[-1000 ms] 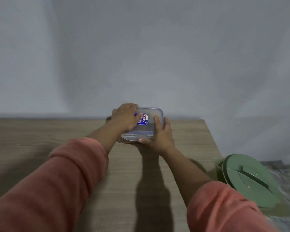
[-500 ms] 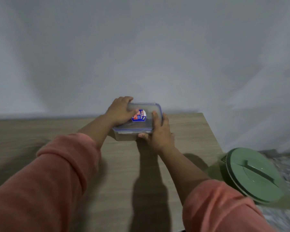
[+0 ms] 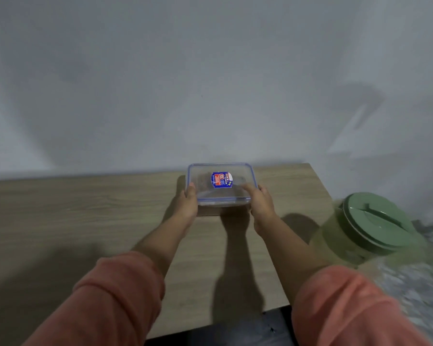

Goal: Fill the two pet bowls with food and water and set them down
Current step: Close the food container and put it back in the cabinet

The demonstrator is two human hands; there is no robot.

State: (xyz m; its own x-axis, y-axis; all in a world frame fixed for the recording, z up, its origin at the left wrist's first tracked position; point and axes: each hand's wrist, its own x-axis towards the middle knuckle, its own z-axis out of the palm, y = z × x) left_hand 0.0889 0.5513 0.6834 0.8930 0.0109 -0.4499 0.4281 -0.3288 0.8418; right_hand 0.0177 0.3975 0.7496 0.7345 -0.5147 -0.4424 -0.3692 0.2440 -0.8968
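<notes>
A clear rectangular food container with a blue-rimmed lid and a blue and red sticker sits near the far edge of the wooden table. Brownish contents show dimly through the plastic. My left hand grips its left near corner, thumb on the lid. My right hand grips the right near corner, fingers laid over the lid edge. No pet bowl is in view.
A translucent jug with a green lid stands at the table's right end, partly past the edge. A grey wall rises right behind the table. A patterned grey floor lies at the lower right.
Both hands have slid from the top of the lid to the container's near corners. The view has shifted, and the container now sits squarer to me.
</notes>
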